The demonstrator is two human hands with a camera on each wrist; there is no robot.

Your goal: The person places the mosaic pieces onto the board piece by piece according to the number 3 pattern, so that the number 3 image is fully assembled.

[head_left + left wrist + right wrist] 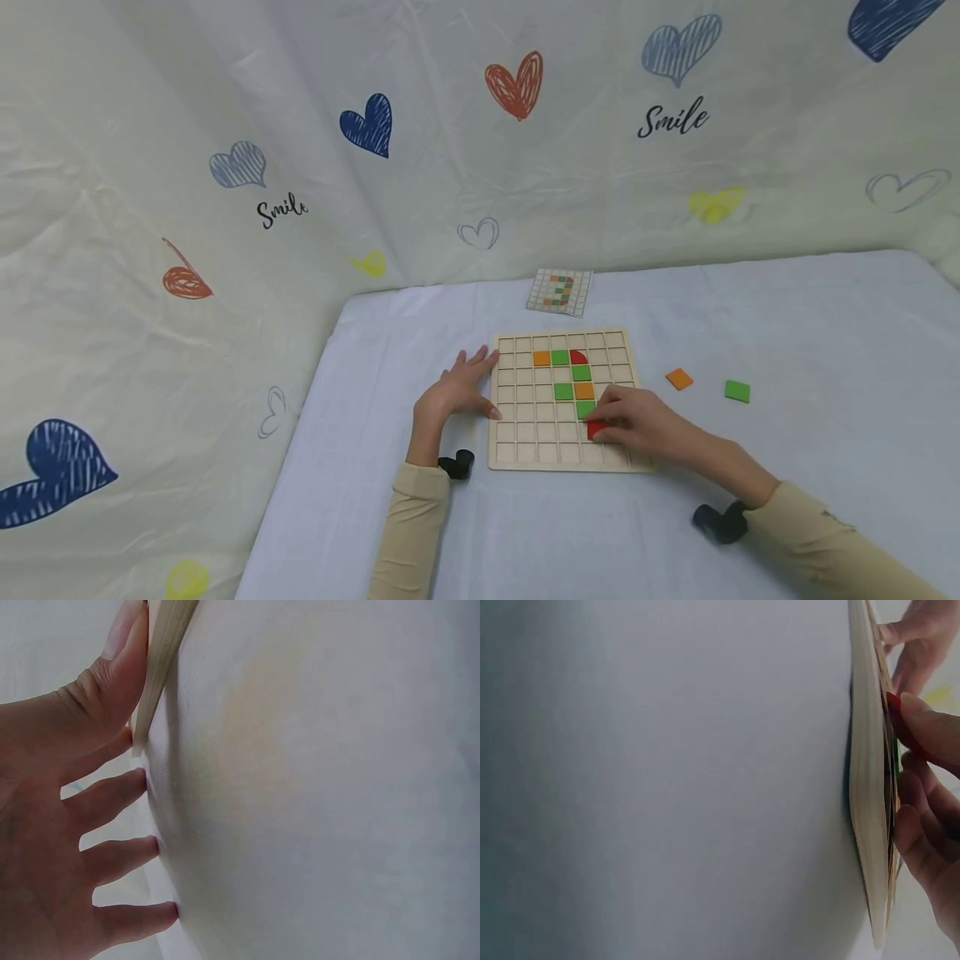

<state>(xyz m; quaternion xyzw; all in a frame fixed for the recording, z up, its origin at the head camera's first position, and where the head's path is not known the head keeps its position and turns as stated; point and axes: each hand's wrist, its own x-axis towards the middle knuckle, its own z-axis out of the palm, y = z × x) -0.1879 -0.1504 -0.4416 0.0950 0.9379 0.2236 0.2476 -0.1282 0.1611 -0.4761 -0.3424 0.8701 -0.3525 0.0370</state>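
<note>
A wooden grid board (525, 431) lies on the table in the head view. Several green tiles (560, 357), two orange tiles (542, 357) and a red tile with a rounded corner (578, 357) sit in its cells. My right hand (637, 421) pinches another red tile (596, 428) between thumb and fingers, just below the lowest green tile. In the right wrist view that red tile (904, 726) is tilted at the board's surface. With fingers spread, my left hand (456, 390) rests at the board's left edge, its thumb against the wooden side (166, 660).
To the right of the board lie a loose orange tile (679, 379) and a loose green tile (737, 391). Behind the board is a card (534, 298) printed with a coloured grid pattern. A white cloth (337, 392) covers the table, and a heart-patterned sheet (427, 200) hangs behind.
</note>
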